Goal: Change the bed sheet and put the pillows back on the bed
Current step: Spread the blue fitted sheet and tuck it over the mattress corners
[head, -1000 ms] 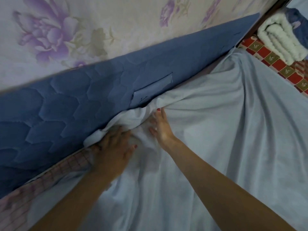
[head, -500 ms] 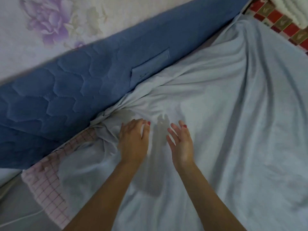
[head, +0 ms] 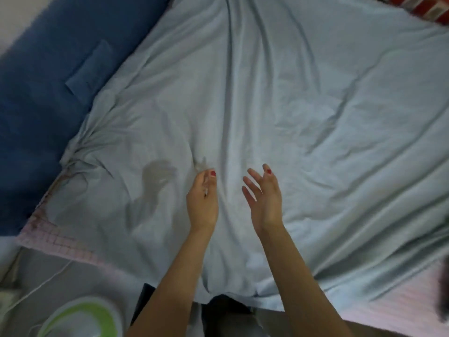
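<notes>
Shows the left hand (head: 202, 200) and the right hand (head: 263, 199) drawn back from the seam, busy 1 second ago with pushing the pale blue sheet (head: 315, 93) down against the blue quilted panel (head: 36, 93). Finds both now lifted just above the cloth, side by side and apart, fingers loose and spread, gripping nothing. Throws 1 hand shadow onto the sheet to the left.

Leaves the sheet spread across the bed, its left edge tucked along the panel and bunched into tight gathers at the corner. Suggests a finished stretch of tucking, with smoothing or the next edge probably due. Leaves wrinkles fanning across the middle and the near edge lying loose over the pink checked underlay (head: 56, 237), bare at the left corner. Puts no pillows in view, so counts that part of the task as not yet done.

Beyond the bed: red patterned fabric (head: 427, 8) at the top right, a white cable (head: 48, 276) trailing over the grey floor at lower left, and a round green-and-white object (head: 80, 319), too blurred to identify.
</notes>
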